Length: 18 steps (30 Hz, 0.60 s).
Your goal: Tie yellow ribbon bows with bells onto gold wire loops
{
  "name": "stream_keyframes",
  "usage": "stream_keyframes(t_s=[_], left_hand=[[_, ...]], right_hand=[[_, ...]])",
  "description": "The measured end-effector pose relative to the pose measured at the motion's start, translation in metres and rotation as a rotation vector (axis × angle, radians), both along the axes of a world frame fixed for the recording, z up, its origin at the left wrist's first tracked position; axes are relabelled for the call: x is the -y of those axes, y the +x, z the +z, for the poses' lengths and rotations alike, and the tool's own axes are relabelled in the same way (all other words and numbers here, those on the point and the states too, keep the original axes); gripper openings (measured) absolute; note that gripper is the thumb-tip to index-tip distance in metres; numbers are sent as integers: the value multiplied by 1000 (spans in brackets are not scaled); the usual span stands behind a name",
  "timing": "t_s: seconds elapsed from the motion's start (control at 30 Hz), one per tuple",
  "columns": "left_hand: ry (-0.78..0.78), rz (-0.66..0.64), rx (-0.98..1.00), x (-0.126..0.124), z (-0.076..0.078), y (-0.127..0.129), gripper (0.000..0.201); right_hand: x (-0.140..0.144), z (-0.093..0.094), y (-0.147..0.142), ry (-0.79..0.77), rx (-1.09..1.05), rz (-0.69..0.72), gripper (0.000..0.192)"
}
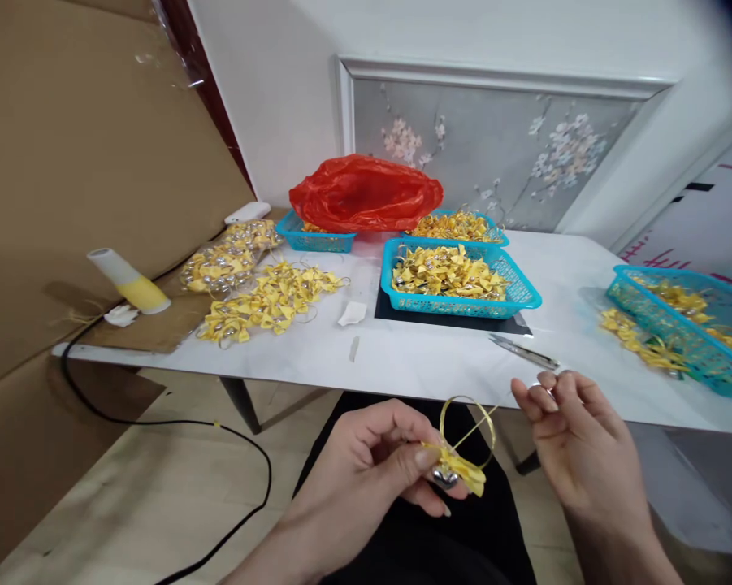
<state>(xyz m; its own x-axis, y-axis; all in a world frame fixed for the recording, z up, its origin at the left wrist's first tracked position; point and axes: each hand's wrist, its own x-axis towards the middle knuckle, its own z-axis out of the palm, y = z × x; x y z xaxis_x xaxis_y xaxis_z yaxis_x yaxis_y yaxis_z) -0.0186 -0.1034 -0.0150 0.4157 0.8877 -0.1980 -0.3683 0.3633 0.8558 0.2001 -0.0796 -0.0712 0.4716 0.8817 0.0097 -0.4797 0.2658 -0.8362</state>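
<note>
Above the lap, the left hand is angling inward, thumb pinching the yellow bow. A gold cord is running toward the right hand, which is curling; whether it is gripping, I cannot tell.

At the lower centre of the frame, the left hand pinches a yellow bow with a silver bell; a gold cord loops above it. A strand runs taut to the right hand, lower right, whose thumb and fingers pinch its end. Snips lie just above that hand on the white table. A blue basket of bows stands right of centre, a red bag behind it, upper centre, and a loose pile left of centre.
</note>
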Motion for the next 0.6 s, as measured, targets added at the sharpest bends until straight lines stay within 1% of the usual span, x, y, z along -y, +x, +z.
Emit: stream_keyframes(t_s=[0.13,0.23,0.37,0.43,0.5,0.57,0.6], left_hand=[[-11,-5,4,0,-2,1,17],[-18,-20,10,1,-3,0,15],[25,-59,42,1,-5,0,20],[30,-46,46,0,-5,1,25],[19,-9,-3,-1,-5,2,26],[14,18,-65,-1,-4,4,23],[13,18,-86,-1,-3,4,22]], right_hand=[[0,-8,0,29,98,-77,23],[1,-9,1,9,133,-54,21],[6,1,-3,2,162,-27,18],[8,6,-7,7,177,-13,16],[11,11,-9,9,183,16,16],[16,17,-10,9,222,85,17],[20,20,-10,6,288,150,14]])
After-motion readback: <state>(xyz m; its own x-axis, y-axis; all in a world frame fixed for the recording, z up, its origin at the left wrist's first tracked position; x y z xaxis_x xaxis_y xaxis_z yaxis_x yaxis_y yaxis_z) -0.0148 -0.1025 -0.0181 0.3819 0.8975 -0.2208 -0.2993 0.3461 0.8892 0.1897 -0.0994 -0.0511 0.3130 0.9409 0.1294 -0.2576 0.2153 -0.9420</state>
